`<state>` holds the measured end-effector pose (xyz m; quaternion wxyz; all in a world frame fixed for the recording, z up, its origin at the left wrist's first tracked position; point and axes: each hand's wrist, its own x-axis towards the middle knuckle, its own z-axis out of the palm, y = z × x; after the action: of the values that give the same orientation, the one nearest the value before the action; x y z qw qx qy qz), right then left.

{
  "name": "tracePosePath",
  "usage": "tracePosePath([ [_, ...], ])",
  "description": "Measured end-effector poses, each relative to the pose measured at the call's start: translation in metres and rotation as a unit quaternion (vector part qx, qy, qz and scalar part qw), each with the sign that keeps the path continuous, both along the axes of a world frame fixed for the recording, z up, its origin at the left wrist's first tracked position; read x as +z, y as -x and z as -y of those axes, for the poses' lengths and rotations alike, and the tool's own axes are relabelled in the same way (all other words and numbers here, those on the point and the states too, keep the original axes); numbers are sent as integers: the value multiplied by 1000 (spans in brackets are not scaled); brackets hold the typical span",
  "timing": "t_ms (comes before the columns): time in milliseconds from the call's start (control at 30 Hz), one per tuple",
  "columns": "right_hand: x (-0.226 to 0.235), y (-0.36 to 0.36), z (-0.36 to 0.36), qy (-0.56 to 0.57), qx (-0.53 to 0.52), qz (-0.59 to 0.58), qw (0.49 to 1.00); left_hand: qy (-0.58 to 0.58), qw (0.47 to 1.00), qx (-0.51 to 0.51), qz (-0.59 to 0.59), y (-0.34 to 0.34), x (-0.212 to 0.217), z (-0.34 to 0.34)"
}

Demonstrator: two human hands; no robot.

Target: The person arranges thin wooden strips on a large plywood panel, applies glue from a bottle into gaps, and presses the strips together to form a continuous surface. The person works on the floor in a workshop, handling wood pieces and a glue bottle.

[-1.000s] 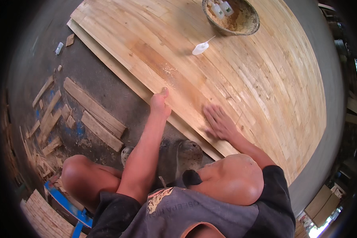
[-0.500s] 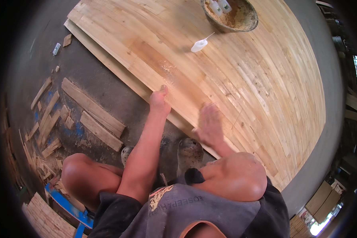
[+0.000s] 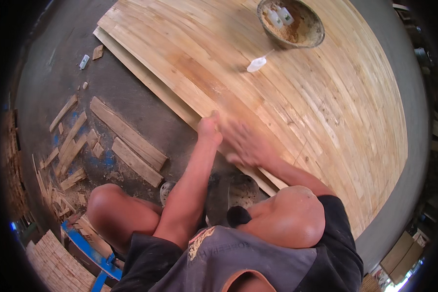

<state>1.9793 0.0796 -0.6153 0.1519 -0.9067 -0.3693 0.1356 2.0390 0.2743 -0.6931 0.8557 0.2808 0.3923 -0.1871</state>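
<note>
A broad wooden panel [image 3: 336, 97] of glued strips lies in front of me, slightly raised over another board [image 3: 146, 80] at its left edge. My left hand [image 3: 210, 129] is closed at that edge, with the thumb on top; its other fingers are mostly hidden. Just right of it my right hand [image 3: 247, 145] lies open over the panel, fingers spread and smeared by motion. Beyond both hands runs a darker, damp-looking strip [image 3: 204, 78] of the surface. Farther off, a white bottle with a thin nozzle [image 3: 257, 64] rests on the panel.
On the panel's far side stands a dark bowl [image 3: 316, 36] of sawdust-like powder holding white bottles [image 3: 286, 17]. Wood offcuts [image 3: 126, 129] and a small white bottle [image 3: 84, 62] are scattered on the floor at left. A blue metal frame [image 3: 85, 243] is at lower left.
My right hand has swept forward and left across the panel, close to my left hand. The left hand keeps its place at the edge. The whole view has shifted slightly.
</note>
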Motion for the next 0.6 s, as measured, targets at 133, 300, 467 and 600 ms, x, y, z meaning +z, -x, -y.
tracePosePath([
  [133, -4, 0, 29, 67, 26, -107, 992, -18, 1000, 7, 3, 2, -8, 0],
  [300, -20, -24, 7, -34, -92, 88, 991, 14, 1000, -16, 19, 5, -19, -4],
  [467, 0, 9, 38, -229, -51, -23, 972, 10, 1000, 0, 20, 8, -28, -2],
  [600, -20, -40, 99, -248, -484, 108, 833, -10, 1000, 2, 5, 9, -28, 1],
])
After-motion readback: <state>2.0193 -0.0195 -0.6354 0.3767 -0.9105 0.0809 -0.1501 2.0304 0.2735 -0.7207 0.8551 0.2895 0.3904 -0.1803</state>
